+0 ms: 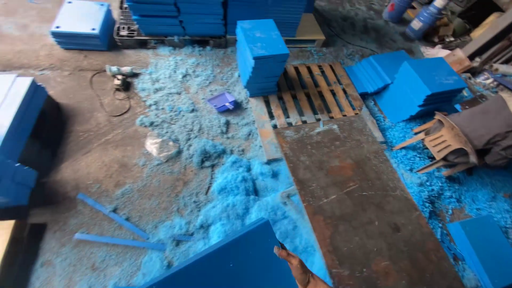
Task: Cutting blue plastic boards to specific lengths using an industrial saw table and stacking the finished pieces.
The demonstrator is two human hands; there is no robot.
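Observation:
My right hand (297, 269) shows at the bottom edge, its fingers wrapped over the right edge of a large blue plastic sheet (234, 261) that fills the bottom middle and tilts up toward me. My left hand is out of view. Just right of the sheet lies a long rusty metal plate (357, 202) on the floor. Beyond it a wooden pallet (312, 96) carries a tall stack of blue sheets (260, 56).
Blue shavings (234, 186) cover the floor. Two blue strips (114, 226) lie at the lower left. A power tool with a cord (118, 74) rests at the upper left. More blue sheet stacks (421, 85) stand around. A tipped plastic chair (445, 144) lies at right.

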